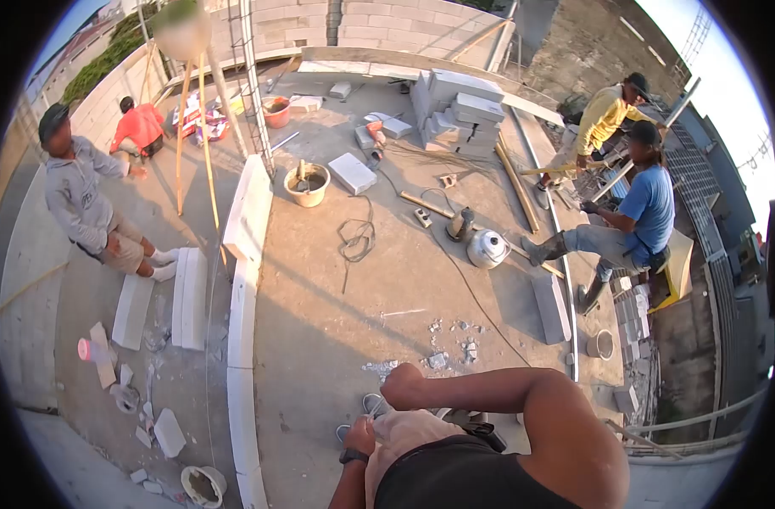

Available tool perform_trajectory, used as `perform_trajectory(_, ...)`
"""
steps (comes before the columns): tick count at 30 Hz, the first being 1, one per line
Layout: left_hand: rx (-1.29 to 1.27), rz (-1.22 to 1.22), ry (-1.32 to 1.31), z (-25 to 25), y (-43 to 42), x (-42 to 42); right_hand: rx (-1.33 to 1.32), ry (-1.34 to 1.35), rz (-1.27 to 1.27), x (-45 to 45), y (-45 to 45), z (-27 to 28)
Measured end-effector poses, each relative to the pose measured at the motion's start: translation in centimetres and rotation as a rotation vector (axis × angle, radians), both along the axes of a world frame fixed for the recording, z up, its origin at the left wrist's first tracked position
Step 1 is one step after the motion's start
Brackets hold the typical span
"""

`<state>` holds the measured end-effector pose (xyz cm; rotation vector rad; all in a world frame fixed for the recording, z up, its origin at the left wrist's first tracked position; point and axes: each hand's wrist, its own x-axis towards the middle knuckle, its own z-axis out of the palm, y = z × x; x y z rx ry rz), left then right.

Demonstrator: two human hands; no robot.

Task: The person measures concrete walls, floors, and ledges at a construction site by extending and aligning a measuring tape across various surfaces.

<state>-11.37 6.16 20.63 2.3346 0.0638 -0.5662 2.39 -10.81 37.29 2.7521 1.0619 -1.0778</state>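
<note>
My right hand (402, 386) is closed in a fist in front of my body, above the concrete floor. Its palm side is turned away, so anything inside it is hidden. Lower down, my left hand (359, 434) is curled beside my light shorts (404, 434), with a dark watch (354, 455) on the wrist. Whether it holds anything cannot be seen. Just beyond the hands lie broken block pieces (439, 360). My shoes (373, 404) show partly beneath them.
A low white block wall (242, 382) runs along my left. Ahead are a mortar bucket (307, 185), a loose cable (354, 237), a white round container (487, 249) and stacked blocks (464, 110). Several people work around, including one in blue (646, 204) near the right edge.
</note>
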Motion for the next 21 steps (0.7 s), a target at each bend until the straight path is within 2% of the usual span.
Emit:
perform_trajectory(2, 0.006, -0.073, 0.088, -4.0, 2.0, -2.5, -0.085, -0.001, -0.089, -0.7, 0.2, -1.7)
perform_trajectory(4, 0.017, -0.134, 0.075, -4.0, 2.8, -2.0, -0.118, 0.034, -0.162, -1.4, -0.2, -2.7)
perform_trajectory(7, -0.023, -0.224, 0.044, -0.8, 2.4, 0.7, -0.086, 0.065, -0.235, -2.9, -0.6, -1.8)
perform_trajectory(9, -0.08, -0.389, -0.105, 3.1, 1.1, 3.7, -0.084, 0.077, -0.313, -3.7, -0.4, -0.6)
perform_trajectory(13, -0.229, -0.326, -0.276, 2.1, 1.1, 4.0, -0.083, 0.035, -0.345, -5.6, 0.1, -1.7)
perform_trajectory(15, -0.098, -0.363, -0.038, -0.7, 4.3, 1.6, -0.126, 0.048, -0.429, -6.2, 0.3, -2.1)
perform_trajectory(16, -0.101, -0.365, -0.04, -1.2, 5.5, 0.8, -0.129, 0.045, -0.431, -6.3, 0.2, -1.1)
perform_trajectory(18, 0.066, -0.42, 0.107, -2.0, 7.6, -0.7, -0.149, 0.073, -0.411, -6.4, 0.0, 1.7)
perform_trajectory(21, -0.069, -0.421, 0.107, -0.6, 6.0, -0.2, -0.215, 0.11, -0.291, -6.9, 0.6, 2.5)
